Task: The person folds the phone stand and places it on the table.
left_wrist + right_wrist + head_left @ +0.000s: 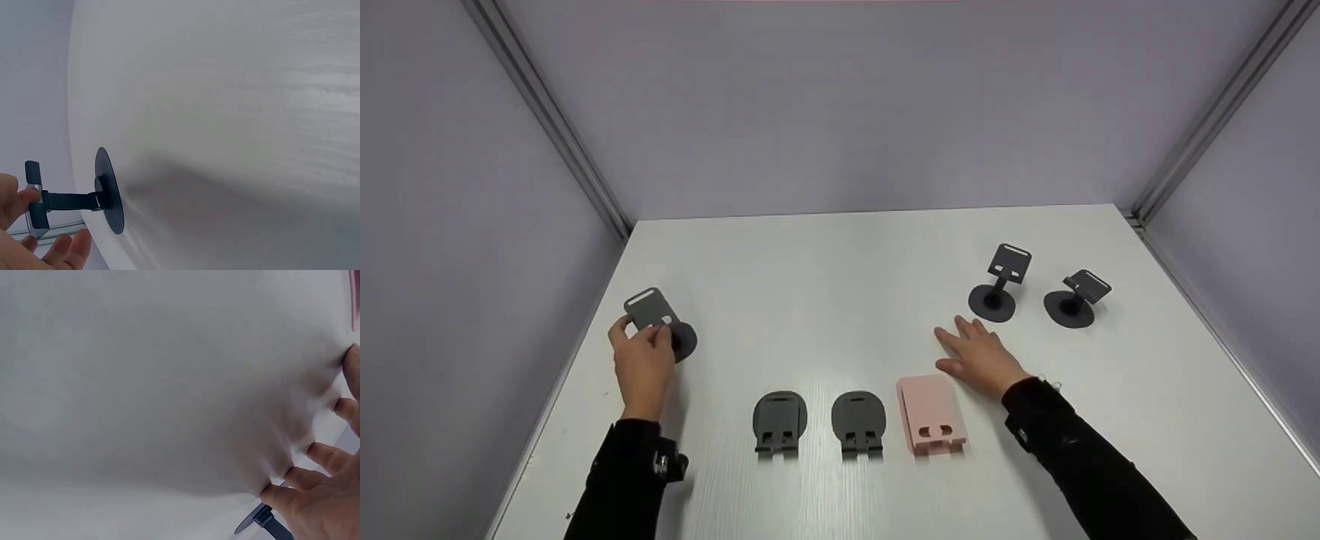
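At the table's left side my left hand pinches the plate of an unfolded dark grey phone stand. In the left wrist view this phone stand shows its round base, neck and plate, with thumb and fingers at the plate's edge. My right hand rests on the table with fingers spread, holding nothing. It lies just beyond a folded pink phone stand and in front of an unfolded dark phone stand. In the right wrist view the fingertips touch the white surface.
Two folded dark grey phone stands, a left one and a right one, lie near the front middle. Another unfolded dark stand stands at the far right. Pale walls enclose the white table at the back and sides.
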Demonstrator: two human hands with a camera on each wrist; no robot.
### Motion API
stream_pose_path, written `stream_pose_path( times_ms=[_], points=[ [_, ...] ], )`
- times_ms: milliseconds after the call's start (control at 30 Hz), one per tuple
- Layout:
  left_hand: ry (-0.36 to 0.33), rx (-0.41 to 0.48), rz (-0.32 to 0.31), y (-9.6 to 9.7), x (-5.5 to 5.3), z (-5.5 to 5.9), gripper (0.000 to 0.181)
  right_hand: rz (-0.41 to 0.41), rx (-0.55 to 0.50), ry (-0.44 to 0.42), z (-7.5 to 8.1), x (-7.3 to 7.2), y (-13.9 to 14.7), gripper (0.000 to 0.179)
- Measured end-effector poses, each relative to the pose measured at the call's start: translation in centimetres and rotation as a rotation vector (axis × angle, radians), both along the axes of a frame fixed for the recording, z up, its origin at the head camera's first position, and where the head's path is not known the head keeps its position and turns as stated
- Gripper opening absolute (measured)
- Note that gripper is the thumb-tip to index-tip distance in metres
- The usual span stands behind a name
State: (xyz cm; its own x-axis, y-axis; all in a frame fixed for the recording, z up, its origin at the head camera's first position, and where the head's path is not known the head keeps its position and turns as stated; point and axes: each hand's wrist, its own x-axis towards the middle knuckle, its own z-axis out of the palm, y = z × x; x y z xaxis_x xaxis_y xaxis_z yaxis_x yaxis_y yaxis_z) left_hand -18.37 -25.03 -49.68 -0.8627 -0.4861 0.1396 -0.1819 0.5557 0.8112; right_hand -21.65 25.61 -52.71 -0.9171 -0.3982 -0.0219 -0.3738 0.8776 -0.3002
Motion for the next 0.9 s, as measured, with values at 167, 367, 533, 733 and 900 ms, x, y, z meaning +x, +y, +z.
stream_pose_path(
  times_ms=[167,367,533,733,900],
  points=[
    [0.043,0.066,0.041,0.0,0.0,0.2,0.037,-0.006,0.008,-0.008,-0.1,-0.2,0.0,0.059],
    [0.073,0.239,0.151,-0.5,-0.4,0.4,0.037,-0.011,0.004,-0.021,0.0,-0.2,0.0,0.059],
    [0.015,0.515,0.192,-1.0,-0.3,1.0,0.051,-0.005,-0.002,-0.020,0.3,0.0,0.0,0.059],
    [-0.056,0.657,0.153,-0.9,0.0,1.2,0.063,-0.008,-0.015,-0.023,0.3,0.1,0.1,0.059],
    [-0.012,0.683,0.116,-0.5,0.2,1.2,0.052,-0.013,-0.032,-0.034,0.4,0.3,0.1,0.059]
  ],
)
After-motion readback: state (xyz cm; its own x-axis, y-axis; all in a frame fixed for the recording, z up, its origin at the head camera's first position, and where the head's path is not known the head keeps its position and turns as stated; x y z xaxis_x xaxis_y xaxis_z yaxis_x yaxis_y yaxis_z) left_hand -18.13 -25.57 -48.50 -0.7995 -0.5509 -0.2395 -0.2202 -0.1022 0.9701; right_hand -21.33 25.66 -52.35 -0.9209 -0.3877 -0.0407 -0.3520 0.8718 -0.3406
